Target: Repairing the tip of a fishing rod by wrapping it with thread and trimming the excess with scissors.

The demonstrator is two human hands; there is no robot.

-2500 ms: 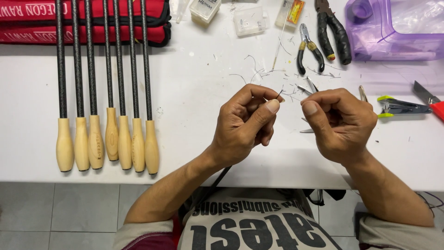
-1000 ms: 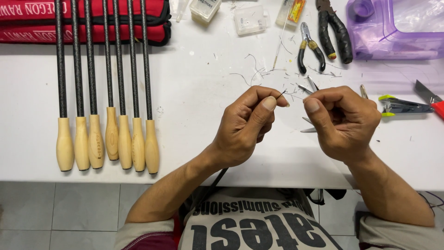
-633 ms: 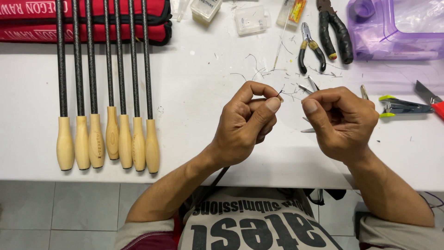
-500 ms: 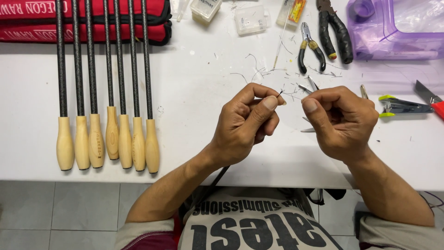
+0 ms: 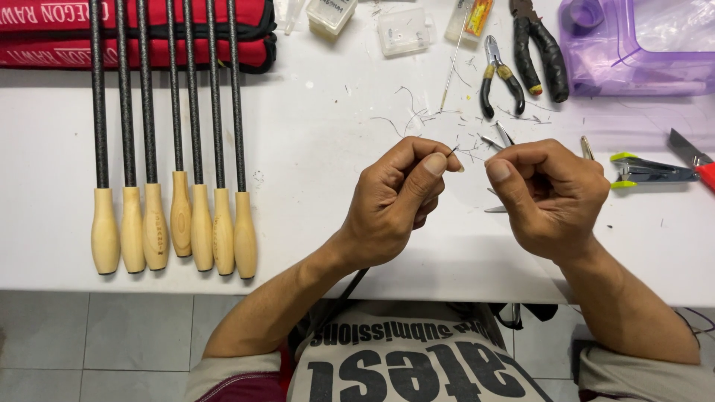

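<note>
2 hands pinching at a thin dark rod tip over a white table

2 bare hands meet above the near edge of the white table (image 5: 313,246). Left hand (image 5: 398,201) is curled closed, thumb and forefinger pinched on the tip of a thin dark rod (image 5: 339,304), which runs down under the wrist toward the lap. Only a short dark point shows past the fingertips. Right hand (image 5: 551,195) is also closed in a loose fist, thumb pressed to forefinger just beside the rod tip; what it pinches is too small to tell.

Left side of table: 7 black rods with pale wooden handles (image 5: 171,231) lie parallel, handles toward the person, tops resting across 2 red fabric cases (image 5: 149,45) with white lettering at the far edge.

Far edge, centre: a small clear plastic box (image 5: 403,31), a second clear container (image 5: 331,13) left of it, and a small clear packet with a yellow and red label (image 5: 471,18) to the right.

Far right: small cutters with yellow-banded handles (image 5: 497,74), larger black-handled pliers (image 5: 540,48) just beside them, and a purple translucent plastic box (image 5: 633,45). Near the right hand: nail clippers with yellow-green trim (image 5: 648,171) and a red-handled knife (image 5: 693,158) at the frame edge. Thread clippings (image 5: 417,119) are scattered between the hands and the cutters.
</note>
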